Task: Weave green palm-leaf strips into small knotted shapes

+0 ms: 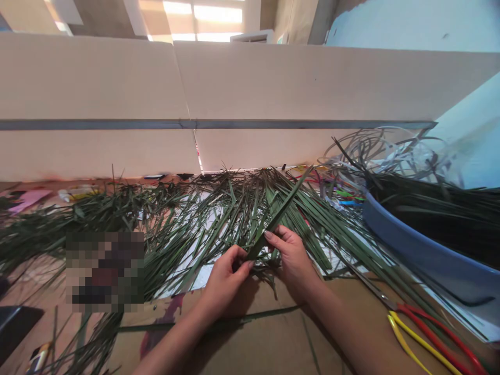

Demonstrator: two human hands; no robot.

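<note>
A long green palm leaf strip (280, 207) runs up and to the right from between both hands, over a wide pile of similar green strips (187, 219) spread across the table. My left hand (226, 275) pinches the strip's lower end between thumb and fingers. My right hand (289, 251) grips the same strip just above, fingers curled round it. Both hands rest over a brown cardboard sheet (242, 338).
A blue basin (422, 250) full of dark strips stands at the right. Scissors with red and yellow handles (422, 333) lie at the lower right. A beige partition wall (250, 94) closes the far side. A pixelated patch (104, 272) sits at the left.
</note>
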